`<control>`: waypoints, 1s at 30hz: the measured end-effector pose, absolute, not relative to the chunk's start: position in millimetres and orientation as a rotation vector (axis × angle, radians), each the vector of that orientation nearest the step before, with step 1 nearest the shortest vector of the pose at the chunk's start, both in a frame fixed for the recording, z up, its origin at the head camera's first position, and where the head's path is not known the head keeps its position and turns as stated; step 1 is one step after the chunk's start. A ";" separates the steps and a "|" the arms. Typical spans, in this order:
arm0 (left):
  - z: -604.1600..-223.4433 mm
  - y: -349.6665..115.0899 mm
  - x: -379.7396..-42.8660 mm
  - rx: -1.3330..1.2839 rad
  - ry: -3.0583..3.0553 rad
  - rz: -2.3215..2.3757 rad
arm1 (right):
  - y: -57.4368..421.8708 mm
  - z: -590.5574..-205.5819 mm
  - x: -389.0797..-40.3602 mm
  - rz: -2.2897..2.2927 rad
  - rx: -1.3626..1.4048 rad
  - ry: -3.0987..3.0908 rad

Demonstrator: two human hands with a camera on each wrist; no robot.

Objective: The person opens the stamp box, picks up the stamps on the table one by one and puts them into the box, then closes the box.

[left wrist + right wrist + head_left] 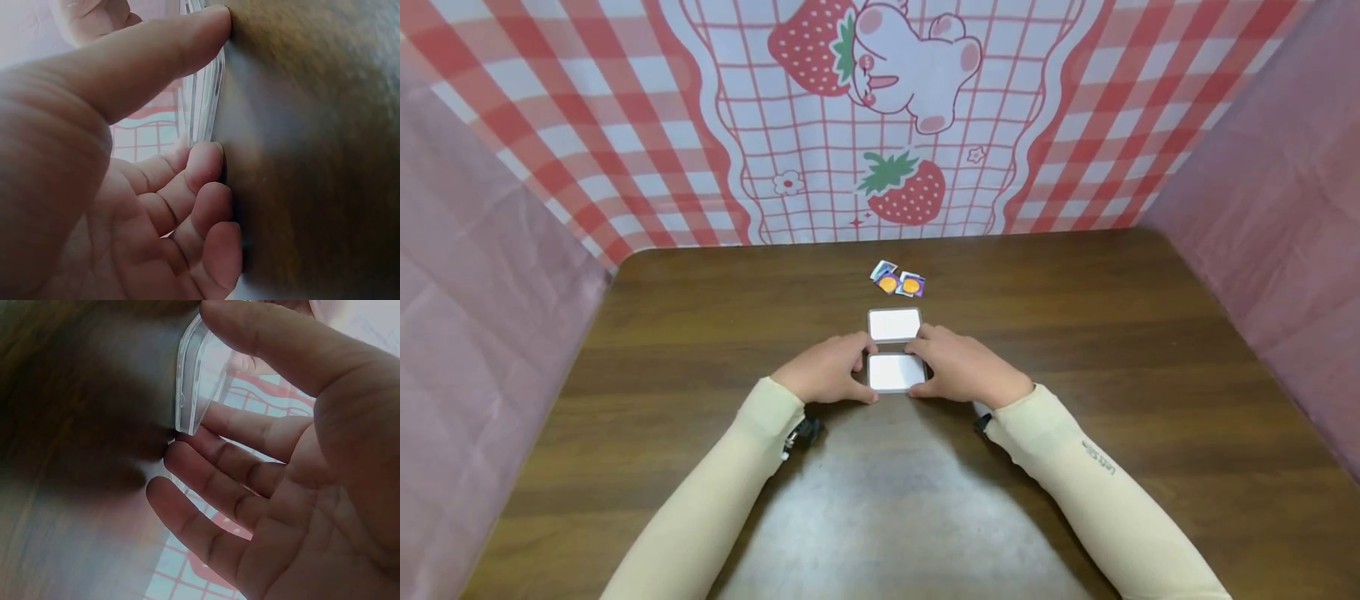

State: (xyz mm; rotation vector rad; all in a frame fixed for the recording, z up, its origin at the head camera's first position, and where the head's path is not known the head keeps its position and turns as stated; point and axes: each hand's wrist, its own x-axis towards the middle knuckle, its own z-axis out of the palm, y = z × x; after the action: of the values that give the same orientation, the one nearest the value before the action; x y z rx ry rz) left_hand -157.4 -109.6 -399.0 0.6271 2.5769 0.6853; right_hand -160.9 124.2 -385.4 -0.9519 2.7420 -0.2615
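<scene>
Light's decent in here from where I'm standing, coming down from above by the looks of it. Big pale glare patch on the near part of the tabletop (917, 517), and the clear-edged case (895, 372) is nearly blown out white. Soft shadows run inside the left sleeve (711, 487) and right sleeve (1097, 500). Wrist views are way dimmer, wood smeared, strawberry-print cloth (820, 142) washed out.

Looks forward and down over the table (700, 325) from the head; from each wrist, peers in close, rolled sideways, sharing the clear box (190, 381) with the head view.
</scene>
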 end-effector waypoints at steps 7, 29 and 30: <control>-400.7 -109.8 -156.1 0.614 2.581 0.675 | 122.9 -384.2 -160.3 -0.239 -0.960 2.777; -395.1 -102.9 -151.5 0.712 2.622 0.661 | 121.0 -380.1 -159.5 -0.185 -1.035 2.819; -395.4 -102.3 -151.4 0.714 2.626 0.662 | 121.7 -380.6 -159.1 -0.193 -1.027 2.817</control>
State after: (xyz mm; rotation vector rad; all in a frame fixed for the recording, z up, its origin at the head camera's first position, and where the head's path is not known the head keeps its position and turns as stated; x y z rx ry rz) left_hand -151.4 -102.3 -395.4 0.7137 2.6263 0.6621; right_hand -159.1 121.7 -380.6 -1.0273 2.8167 -0.1928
